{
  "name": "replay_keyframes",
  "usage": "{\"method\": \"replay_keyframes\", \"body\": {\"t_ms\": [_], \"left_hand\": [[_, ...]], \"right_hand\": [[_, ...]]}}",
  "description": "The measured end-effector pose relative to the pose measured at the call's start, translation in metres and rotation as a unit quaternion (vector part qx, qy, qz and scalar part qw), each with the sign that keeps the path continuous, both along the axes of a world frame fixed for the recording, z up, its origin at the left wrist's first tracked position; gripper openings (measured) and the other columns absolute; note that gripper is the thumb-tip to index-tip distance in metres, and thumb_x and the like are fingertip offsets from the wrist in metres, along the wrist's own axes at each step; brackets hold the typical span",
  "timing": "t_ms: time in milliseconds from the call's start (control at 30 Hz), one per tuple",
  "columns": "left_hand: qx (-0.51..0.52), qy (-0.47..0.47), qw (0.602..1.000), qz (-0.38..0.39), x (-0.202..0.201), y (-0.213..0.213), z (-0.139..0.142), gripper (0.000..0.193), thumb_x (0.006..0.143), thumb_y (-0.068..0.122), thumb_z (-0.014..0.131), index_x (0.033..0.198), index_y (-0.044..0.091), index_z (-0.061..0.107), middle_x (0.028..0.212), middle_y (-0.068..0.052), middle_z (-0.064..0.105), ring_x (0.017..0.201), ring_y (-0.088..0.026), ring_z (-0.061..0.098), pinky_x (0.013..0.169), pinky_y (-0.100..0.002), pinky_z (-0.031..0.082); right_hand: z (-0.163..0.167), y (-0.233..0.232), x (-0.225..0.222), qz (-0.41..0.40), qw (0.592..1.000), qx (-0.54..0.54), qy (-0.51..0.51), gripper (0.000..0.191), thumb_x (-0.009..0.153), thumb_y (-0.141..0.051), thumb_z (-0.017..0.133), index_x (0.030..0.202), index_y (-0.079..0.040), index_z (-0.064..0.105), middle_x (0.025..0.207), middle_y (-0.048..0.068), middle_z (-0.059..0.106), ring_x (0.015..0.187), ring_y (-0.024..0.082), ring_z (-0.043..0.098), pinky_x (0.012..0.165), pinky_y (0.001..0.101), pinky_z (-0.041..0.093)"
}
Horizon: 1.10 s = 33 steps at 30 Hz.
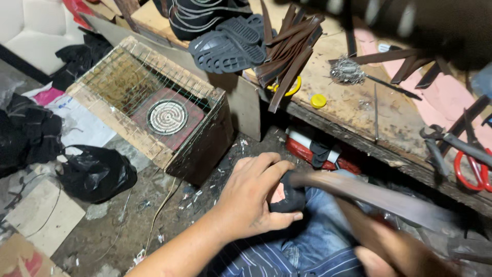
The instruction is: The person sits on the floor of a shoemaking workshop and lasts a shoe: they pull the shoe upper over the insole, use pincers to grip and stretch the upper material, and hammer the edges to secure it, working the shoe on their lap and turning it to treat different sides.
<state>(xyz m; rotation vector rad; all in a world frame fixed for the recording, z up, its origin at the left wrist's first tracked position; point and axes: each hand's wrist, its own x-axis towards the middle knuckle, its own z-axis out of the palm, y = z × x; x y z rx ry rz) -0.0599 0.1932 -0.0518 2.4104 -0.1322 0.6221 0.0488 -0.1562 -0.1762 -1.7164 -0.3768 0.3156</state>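
- At near centre, over the lap in blue jeans [312, 241]: a small black piece [288, 197] with a pink patch showing on its left side.
- The left hand [253, 197] clasps this piece from the left, fingers curled over its top and thumb pressed under it.
- A long brown tool [369, 194], motion-blurred, lies just right of the left hand; its left end touches the black piece.
- The tool's long axis runs from upper left to lower right, the left end pointing at the piece.
- The right hand [397, 251], near right and blurred, wraps the tool's lower end; the exact finger closure cannot be told.
- Far left: a wire-covered wooden box [202, 138] with a round coil inside.
- Far right: a worn bench [353, 110] bearing dark soles [230, 46], brown strips [287, 51] and red-handled scissors [474, 166].
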Motion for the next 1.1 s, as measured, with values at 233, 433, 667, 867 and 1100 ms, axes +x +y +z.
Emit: {"method": "replay_keyframes", "body": {"t_ms": [233,433,667,867,1100], "left_hand": [[-0.065,0.085,0.98,0.165,0.007,0.036,-0.01,0.089,0.054,0.056,0.091,0.122,0.007,0.062,0.098,-0.012,0.069,0.095,-0.031,0.066,0.088,-0.043,0.048],[-0.229,0.013,0.97,0.085,0.0,0.066,-0.009,0.039,0.085,0.034,0.082,0.111,0.007,0.071,0.101,-0.008,0.074,0.093,-0.02,0.074,0.086,-0.032,0.057],[-0.2,0.047,0.973,0.107,-0.002,0.056,-0.007,0.038,0.081,0.033,0.085,0.104,0.007,0.071,0.094,-0.007,0.072,0.088,-0.018,0.072,0.081,-0.031,0.057],[-0.331,0.025,0.938,0.099,-0.004,0.084,-0.031,0.043,0.088,0.023,0.076,0.123,0.003,0.064,0.109,-0.004,0.072,0.103,-0.013,0.067,0.091,-0.03,0.054],[-0.556,0.023,0.825,0.1,-0.002,0.104,-0.072,0.03,0.102,0.025,0.066,0.117,0.0,0.066,0.103,-0.005,0.072,0.092,-0.014,0.066,0.084,-0.032,0.055]], "right_hand": [[0.037,0.014,0.0,0.042,0.999,-0.019,0.0,0.048,0.096,-0.016,0.07,0.136,0.004,0.053,0.098,0.019,0.068,0.077,0.025,0.074,0.075,0.0397,0.063],[0.024,0.074,-0.007,0.102,0.978,0.129,0.127,0.062,0.102,-0.016,0.056,0.16,0.0,0.04,0.088,0.018,0.071,0.065,0.024,0.07,0.059,0.0386,0.062],[0.004,0.096,-0.027,0.036,0.983,0.039,0.175,0.067,0.098,-0.012,0.063,0.162,-0.002,0.047,0.087,0.021,0.073,0.06,0.025,0.069,0.054,0.0395,0.059],[-0.009,0.049,-0.006,0.081,0.964,0.083,0.24,0.068,0.098,-0.023,0.059,0.162,-0.003,0.045,0.101,0.024,0.068,0.073,0.031,0.068,0.063,0.0437,0.056],[-0.016,0.054,-0.018,0.185,0.904,0.224,0.312,0.071,0.099,-0.04,0.047,0.16,-0.005,0.037,0.117,0.025,0.062,0.091,0.033,0.065,0.078,0.0459,0.053]]}}
